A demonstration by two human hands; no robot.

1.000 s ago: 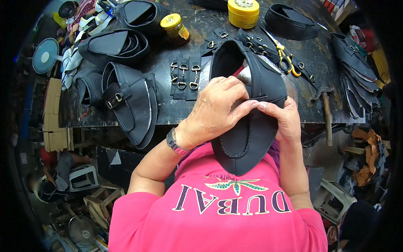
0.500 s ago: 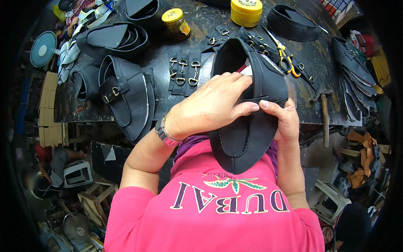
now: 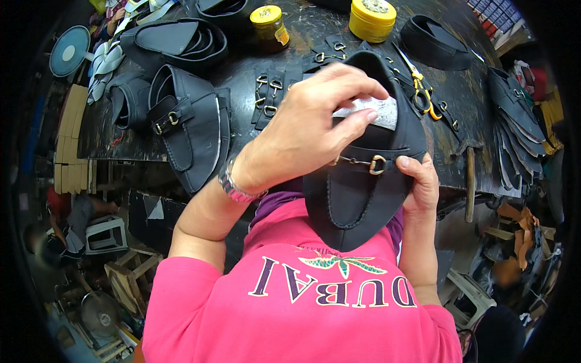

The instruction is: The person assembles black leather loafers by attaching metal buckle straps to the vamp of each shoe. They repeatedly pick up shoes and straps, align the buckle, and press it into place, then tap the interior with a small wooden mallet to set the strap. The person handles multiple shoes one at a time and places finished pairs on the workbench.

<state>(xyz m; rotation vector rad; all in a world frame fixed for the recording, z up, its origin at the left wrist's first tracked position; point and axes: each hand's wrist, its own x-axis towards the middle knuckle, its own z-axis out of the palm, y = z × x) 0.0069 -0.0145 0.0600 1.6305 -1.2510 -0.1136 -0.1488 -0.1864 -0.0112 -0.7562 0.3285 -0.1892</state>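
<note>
A black loafer upper [image 3: 348,206] is held in front of my lap, its stitched toe pointing toward me. Across its front runs a strap with a gold-coloured metal bit [image 3: 376,164]. My right hand [image 3: 422,181] grips the upper's right side, the thumb on top beside the strap's end. Above the opening, my left hand [image 3: 315,118] has thumb and forefinger apart, with nothing visible between them; its other fingers are partly hidden. A silvery-grey patch [image 3: 382,114] shows inside the opening just past the fingertips. My left hand covers the strap's left end.
On the dark worktable [image 3: 242,51] lie other loafer uppers [image 3: 187,127], straps with metal bits [image 3: 275,91], yellow-handled scissors [image 3: 419,88] and a hammer [image 3: 469,175]. Two yellow-lidded containers [image 3: 371,21] stand farther back. Stacked black pieces [image 3: 514,121] hang over the right edge.
My left hand has lifted off the strap and opened its thumb and forefinger, uncovering the metal bit and silvery patch. My right thumb has shifted slightly right and down. The view has shifted a little.
</note>
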